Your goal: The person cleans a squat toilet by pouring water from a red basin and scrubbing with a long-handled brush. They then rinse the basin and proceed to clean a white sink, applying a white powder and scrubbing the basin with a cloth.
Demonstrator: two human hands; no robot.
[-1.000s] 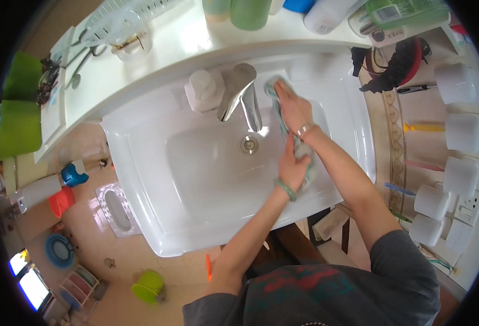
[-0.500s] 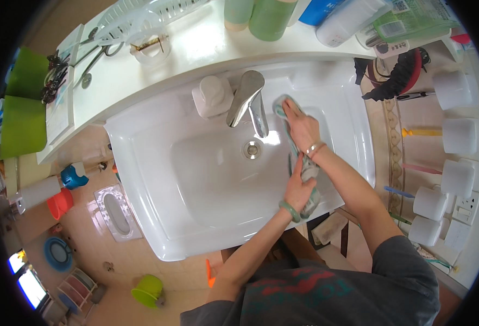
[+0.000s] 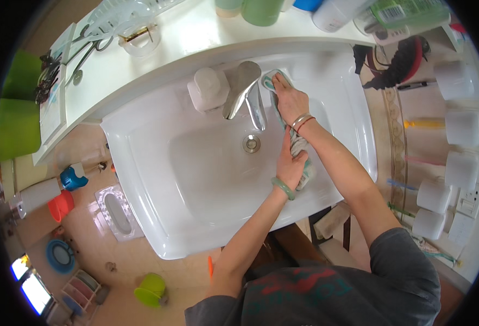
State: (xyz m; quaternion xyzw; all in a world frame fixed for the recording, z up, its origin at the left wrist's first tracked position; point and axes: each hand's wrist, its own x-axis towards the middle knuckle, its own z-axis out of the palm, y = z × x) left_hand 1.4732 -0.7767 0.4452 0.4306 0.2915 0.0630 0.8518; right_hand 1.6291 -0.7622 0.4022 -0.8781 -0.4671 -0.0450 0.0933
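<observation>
A wide white sink (image 3: pixel 207 228) lies before me, with a chrome faucet (image 3: pixel 246 96) at its back and a round metal drain (image 3: pixel 251 143) in the basin. My right hand (image 3: pixel 291 103) presses one end of a pale green and grey cloth (image 3: pixel 303 146) onto the rear ledge, just right of the faucet. Lower down, my left hand (image 3: pixel 291 165) grips the cloth's trailing part over the basin's right side. A white soap-dish-like block (image 3: pixel 208 89) stands left of the faucet.
Green bottles (image 3: pixel 262 11) and other containers line the white shelf (image 3: pixel 196 35) behind the sink, with scissors (image 3: pixel 90 51) at its left. White wall cups (image 3: pixel 461 127) holding toothbrushes hang at right. On the floor stand a squat toilet (image 3: pixel 117 213) and a lime-green bucket (image 3: pixel 150 289).
Both hands have moved away from me and slightly left with the cloth. My right hand's end of it has come closer to the faucet's base. The view has shifted slightly.
</observation>
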